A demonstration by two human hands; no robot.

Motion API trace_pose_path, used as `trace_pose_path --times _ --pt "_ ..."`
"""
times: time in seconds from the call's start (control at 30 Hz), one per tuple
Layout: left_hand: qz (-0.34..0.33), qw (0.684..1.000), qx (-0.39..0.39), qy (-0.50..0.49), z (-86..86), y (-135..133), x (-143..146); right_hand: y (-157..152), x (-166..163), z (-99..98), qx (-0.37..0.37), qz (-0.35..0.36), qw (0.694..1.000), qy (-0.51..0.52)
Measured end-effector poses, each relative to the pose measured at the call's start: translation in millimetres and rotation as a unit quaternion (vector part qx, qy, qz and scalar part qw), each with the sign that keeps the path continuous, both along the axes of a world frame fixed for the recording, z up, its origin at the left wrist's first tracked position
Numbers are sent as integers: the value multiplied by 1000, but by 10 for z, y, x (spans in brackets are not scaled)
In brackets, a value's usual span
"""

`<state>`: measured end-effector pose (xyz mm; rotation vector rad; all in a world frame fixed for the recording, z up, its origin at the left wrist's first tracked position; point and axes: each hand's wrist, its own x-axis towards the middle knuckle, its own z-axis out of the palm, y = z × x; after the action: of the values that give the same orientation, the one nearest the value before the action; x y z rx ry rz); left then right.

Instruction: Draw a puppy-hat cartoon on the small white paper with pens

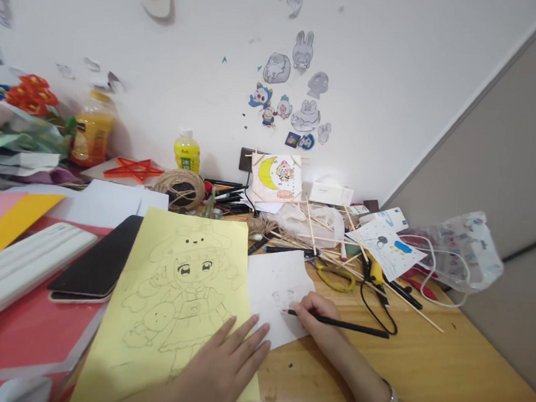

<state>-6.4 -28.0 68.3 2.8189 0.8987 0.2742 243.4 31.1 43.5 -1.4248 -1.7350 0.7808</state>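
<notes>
Pinching the pencil (355, 327) over the paper (264, 272) in the right hand (319, 307), on a nine-to-three o'clock axis, nearer to the sketch (283, 295), toward ten, than the left hand (223, 360), spread on the yellow sheet (114, 350) toward eight.

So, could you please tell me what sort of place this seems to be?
Probably a desk used for drawing and crafts: yellow paper bears a line drawing, the right hand holds a black pencil at white paper, and thin wooden sticks lie scattered behind.
</notes>
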Motion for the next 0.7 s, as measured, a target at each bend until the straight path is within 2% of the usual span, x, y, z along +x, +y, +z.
trace_pose_path --times 0.3,0.53,0.7 --pt "-11 1000 3 12 -103 40 1 -27 -32 94 -12 24 996 -90" --pt "-15 1000 1 17 -130 37 4 -34 -35 120 -48 35 996 -69" --pt "-14 999 6 29 -123 34 -3 -13 -29 96 -46 37 997 -48"
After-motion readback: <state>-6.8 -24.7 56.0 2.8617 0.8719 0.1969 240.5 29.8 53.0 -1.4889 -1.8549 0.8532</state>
